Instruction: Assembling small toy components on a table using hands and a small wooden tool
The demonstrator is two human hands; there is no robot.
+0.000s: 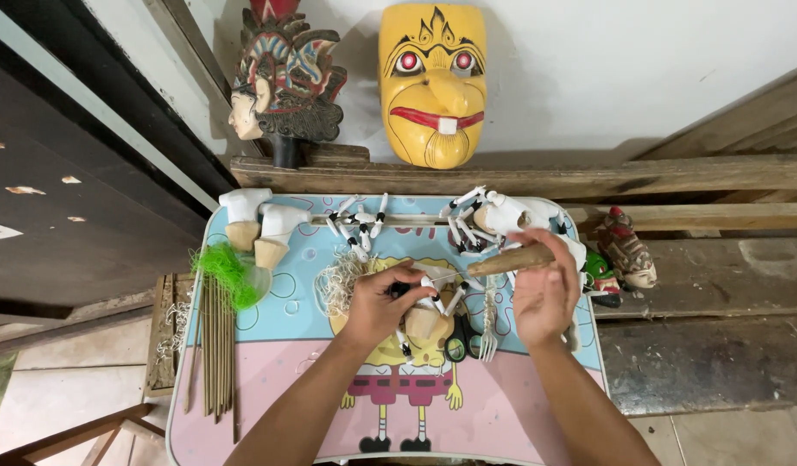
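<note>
My left hand [379, 302] grips a small wooden puppet body [426, 321] with white, black-banded arms, held over the cartoon-printed small table [269, 380]. My right hand [543, 293] holds a brown wooden-handled tool [511, 260], its tip pointing left toward the puppet. A thin pale thread runs between the two hands. Beneath the puppet lie black-handled scissors [457, 345] and a metal fork [489, 332].
Two white-topped wooden puppet bodies [259, 226] stand at the table's back left, loose puppet arms [357, 223] and more white parts [502, 214] at the back. Green fibre [227, 272], pale raffia [338, 283] and thin sticks [215, 345] lie left. A yellow mask [433, 82] and carved head [282, 78] rest on the shelf.
</note>
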